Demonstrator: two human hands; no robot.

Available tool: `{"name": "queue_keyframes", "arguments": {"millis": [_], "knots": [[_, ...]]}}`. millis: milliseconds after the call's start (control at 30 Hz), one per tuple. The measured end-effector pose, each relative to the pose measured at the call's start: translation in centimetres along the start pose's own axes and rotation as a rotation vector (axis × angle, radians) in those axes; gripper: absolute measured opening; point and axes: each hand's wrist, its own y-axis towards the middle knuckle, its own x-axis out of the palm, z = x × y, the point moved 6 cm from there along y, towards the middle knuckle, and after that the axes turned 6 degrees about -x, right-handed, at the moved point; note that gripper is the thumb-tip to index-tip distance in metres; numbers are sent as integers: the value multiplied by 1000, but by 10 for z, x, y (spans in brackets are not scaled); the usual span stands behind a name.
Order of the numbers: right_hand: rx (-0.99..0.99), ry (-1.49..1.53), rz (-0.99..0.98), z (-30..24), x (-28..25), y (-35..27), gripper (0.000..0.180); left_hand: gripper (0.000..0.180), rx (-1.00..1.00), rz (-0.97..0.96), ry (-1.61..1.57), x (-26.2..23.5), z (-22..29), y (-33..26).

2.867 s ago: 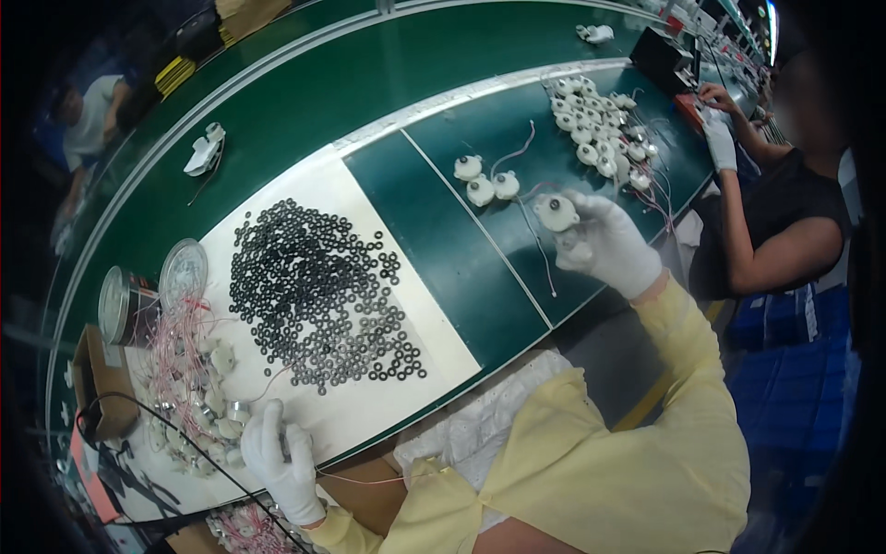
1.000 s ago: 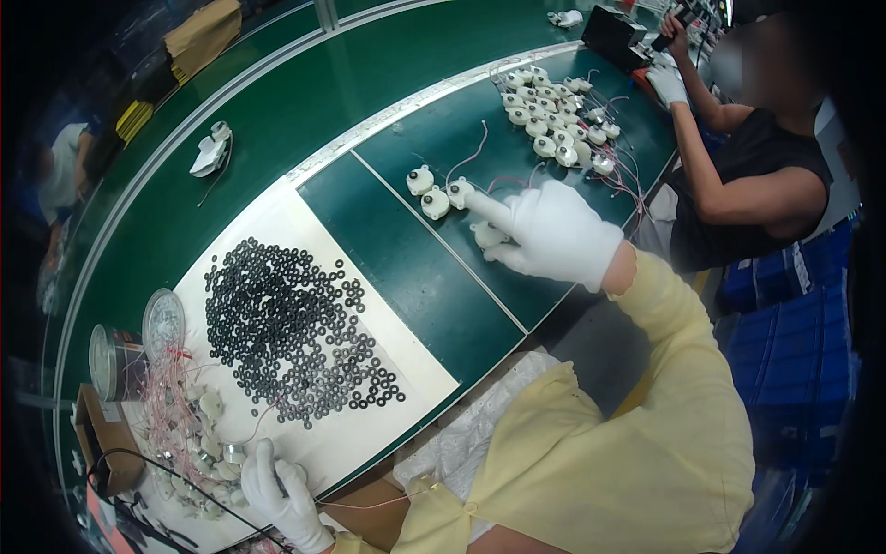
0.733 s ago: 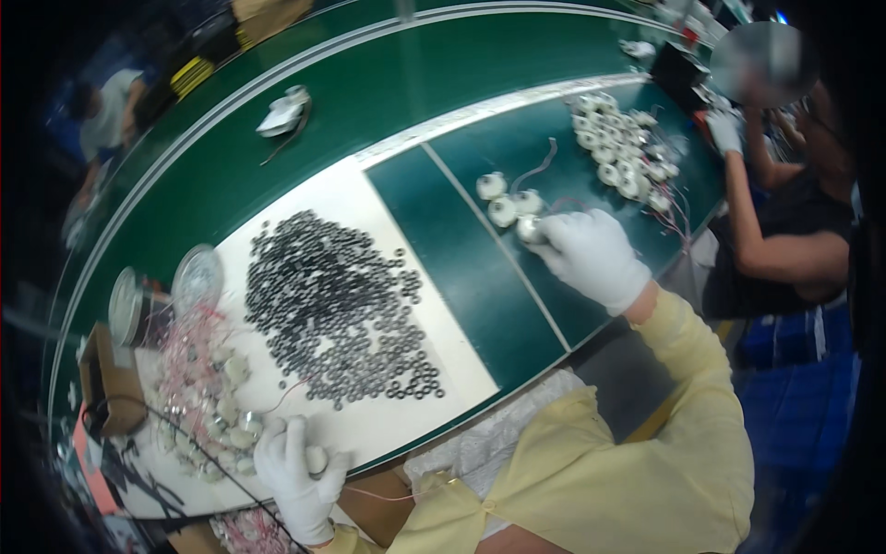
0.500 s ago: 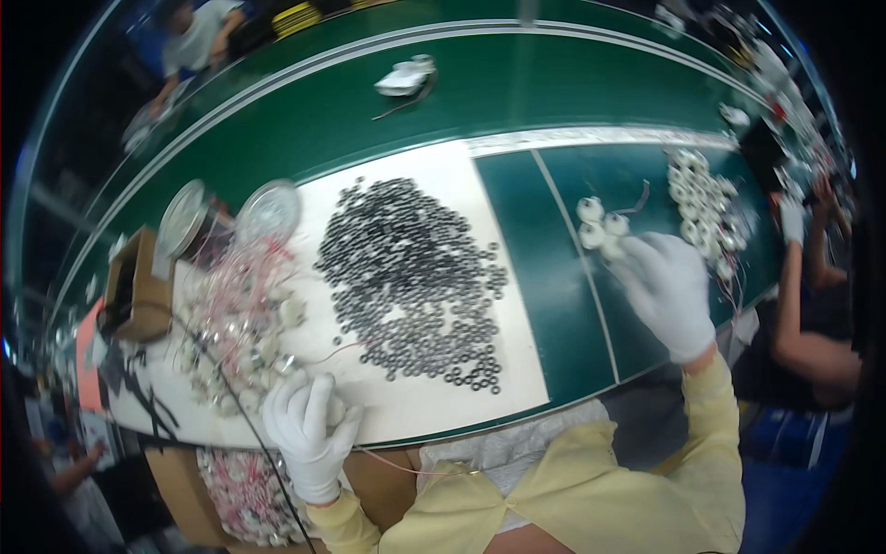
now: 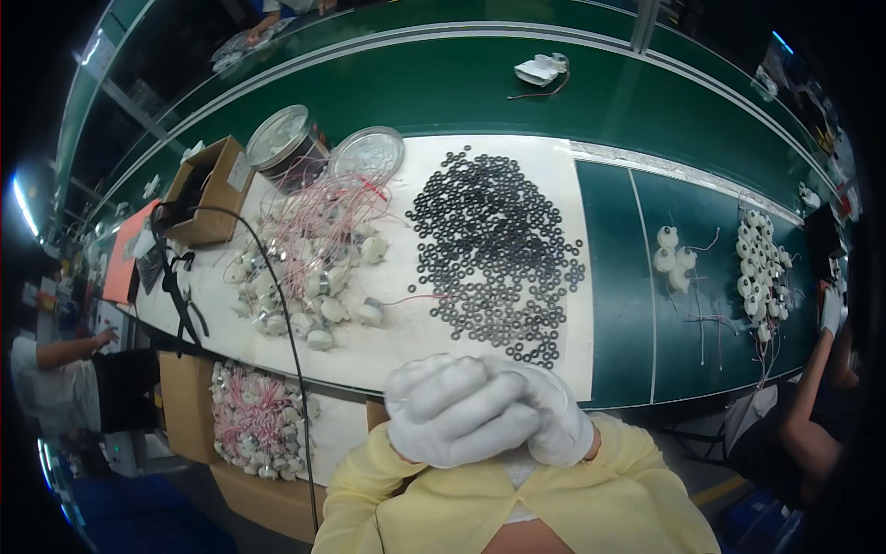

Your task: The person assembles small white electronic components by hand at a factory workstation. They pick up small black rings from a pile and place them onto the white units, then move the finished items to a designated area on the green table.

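My left hand (image 5: pixel 445 417) and my right hand (image 5: pixel 552 423), both in white gloves, are clasped together with fingers interlaced, close to my chest at the near edge of the bench. No part shows between them. Just beyond them a white sheet (image 5: pixel 388 346) carries a wide heap of small black rings (image 5: pixel 498 245). To the left of the rings lies a tangle of small white round parts with pink wires (image 5: pixel 309 268). Three white round parts (image 5: pixel 672 258) sit on the green belt to the right, out of my hands' reach.
Two round clear-lidded tins (image 5: pixel 281 138) and an open cardboard box (image 5: pixel 208 185) stand at the back left. A black cable (image 5: pixel 277 295) crosses the sheet. A carton of wired parts (image 5: pixel 249 415) sits below the bench. A co-worker's gloved hand (image 5: pixel 831 309) works by a cluster of white parts (image 5: pixel 761 268).
My right hand has left the white parts on the green belt and come back to my chest. My left hand has lifted off the sheet's edge, and both are now clasped together.
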Motion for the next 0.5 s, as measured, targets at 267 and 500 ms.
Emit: {"name": "queue_keyframes", "arguments": {"millis": [267,500], "knots": [[368,433,475,24,-7,-38,69,18,-214,-1,-16,8,-12,-5],[-306,693,-487,-64,-36,-22,49,40,-505,-17,451,-16,-101,-62]]}}
